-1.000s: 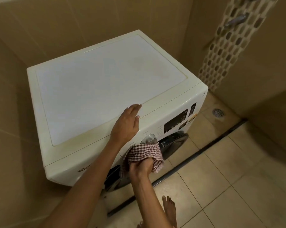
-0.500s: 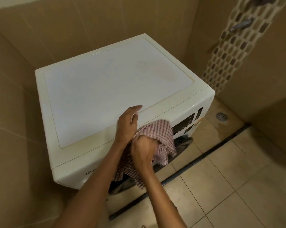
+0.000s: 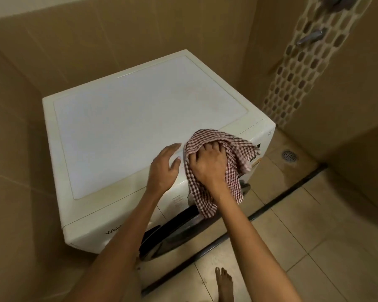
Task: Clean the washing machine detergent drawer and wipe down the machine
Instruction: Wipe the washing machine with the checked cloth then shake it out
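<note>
Presently, the red-checked cloth (image 3: pixel 233 153) was clutched in the right hand (image 3: pixel 207 164) on the washing machine (image 3: pixel 129 127) top's front edge, raised from the control panel; the left hand (image 3: pixel 164 168) was laid flat beside it.

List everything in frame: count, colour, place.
washing machine: 1, white, in the tiled corner
machine door: 1, dark, on the machine's front
checked cloth: 1, red and white, over the machine's top front edge
floor drain: 1, grey, floor right of the machine
floor channel: 1, dark, across the floor tiles
mosaic strip: 1, cream and brown, right wall
taps: 2, grey metal, on the mosaic strip
left hand: 1, flat on the machine's top front edge
right hand: 1, gripping the cloth
bare foot: 1, bottom edge
</note>
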